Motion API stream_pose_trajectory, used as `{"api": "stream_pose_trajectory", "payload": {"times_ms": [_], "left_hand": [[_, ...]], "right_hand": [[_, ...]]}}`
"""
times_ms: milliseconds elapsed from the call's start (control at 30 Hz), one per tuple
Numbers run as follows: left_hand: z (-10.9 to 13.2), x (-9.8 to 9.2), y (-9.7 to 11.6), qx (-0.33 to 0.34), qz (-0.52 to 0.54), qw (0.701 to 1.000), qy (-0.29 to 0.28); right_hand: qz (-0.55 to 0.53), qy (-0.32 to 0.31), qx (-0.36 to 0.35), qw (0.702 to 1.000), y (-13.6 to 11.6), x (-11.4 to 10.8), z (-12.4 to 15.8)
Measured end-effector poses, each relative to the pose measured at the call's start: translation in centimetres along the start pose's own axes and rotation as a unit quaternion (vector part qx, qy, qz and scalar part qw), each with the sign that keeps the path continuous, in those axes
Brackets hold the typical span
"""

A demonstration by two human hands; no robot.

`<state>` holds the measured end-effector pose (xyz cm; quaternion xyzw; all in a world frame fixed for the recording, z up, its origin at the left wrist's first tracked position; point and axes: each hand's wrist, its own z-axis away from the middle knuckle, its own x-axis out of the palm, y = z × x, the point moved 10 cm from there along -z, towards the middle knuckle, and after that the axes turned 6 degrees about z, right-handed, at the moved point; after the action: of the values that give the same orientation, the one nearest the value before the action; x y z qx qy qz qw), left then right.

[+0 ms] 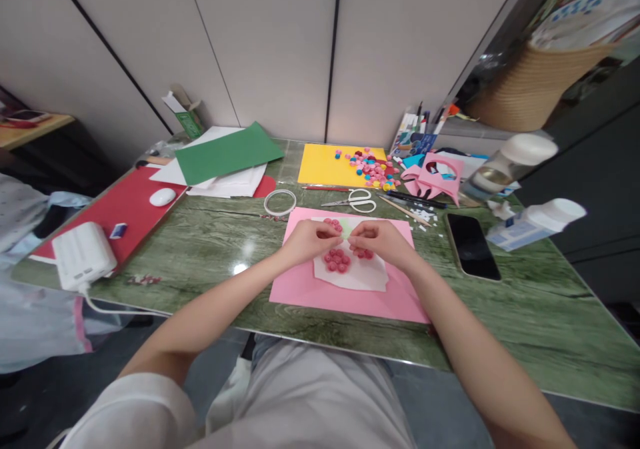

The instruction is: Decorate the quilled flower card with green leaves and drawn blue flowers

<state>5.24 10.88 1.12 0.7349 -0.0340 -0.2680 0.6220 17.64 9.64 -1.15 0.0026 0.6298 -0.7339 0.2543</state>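
Note:
My left hand (320,239) and my right hand (377,241) meet over a white paper piece (350,281) lying on a pink sheet (295,289). Both have thumb and fingers pinched, tips almost touching. Whatever sits between them is too small to make out; a pale green patch (346,226) shows just behind the fingertips. Clusters of dark pink, curled flower-like pieces rest on the white paper: one cluster (337,260) below my left hand, another (365,253) partly hidden under my right hand, and a third (333,224) behind my left fingers.
Beyond the hands lie scissors (353,201), a tape roll (280,202) and a yellow sheet (320,163) with many small coloured pieces. A phone (473,245) and two bottles stand or lie right. Left are green paper (227,154), a red sheet (135,215) and a white power bank (84,254).

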Motion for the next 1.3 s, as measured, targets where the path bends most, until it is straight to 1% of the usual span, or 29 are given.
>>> {"api": "stream_pose_trajectory", "payload": {"times_ms": [133, 267, 433, 567, 733, 833, 967, 1067, 1300], "left_hand": [[-0.1, 0.3, -0.7, -0.039, 0.057, 0.997, -0.022], [-0.2, 0.6, -1.2, -0.076, 0.123, 0.989, -0.041], [-0.4, 0.7, -1.7, -0.081, 0.181, 0.979, -0.045], [-0.4, 0.4, -2.1, -0.091, 0.192, 0.977, -0.030], [-0.4, -0.1, -1.3, -0.087, 0.212, 0.973, -0.024], [-0.2, 0.2, -1.0, -0.088, 0.202, 0.975, -0.034], [0.0, 0.6, -0.9, -0.077, 0.164, 0.983, -0.028], [-0.1, 0.9, -1.1, -0.066, 0.161, 0.984, -0.030], [-0.2, 0.2, -1.2, -0.071, 0.176, 0.982, -0.003]], "right_hand": [[-0.005, -0.020, 0.006, 1.000, 0.4, 0.1, -0.1], [-0.007, -0.023, -0.001, 1.000, 0.3, 0.1, -0.2], [-0.031, -0.014, -0.006, 0.999, 0.1, -0.1, -0.1], [-0.049, -0.001, -0.007, 0.999, -0.2, -0.5, 0.1], [-0.057, 0.008, -0.013, 0.998, -0.4, -1.0, 0.1], [-0.046, 0.005, -0.015, 0.999, -0.5, -0.8, 0.1], [-0.003, 0.000, -0.026, 1.000, -0.8, -0.1, 0.3], [0.029, 0.003, -0.035, 0.999, -1.2, 0.1, 0.4], [0.023, 0.011, -0.039, 0.999, -1.4, -0.4, 0.5]]}}
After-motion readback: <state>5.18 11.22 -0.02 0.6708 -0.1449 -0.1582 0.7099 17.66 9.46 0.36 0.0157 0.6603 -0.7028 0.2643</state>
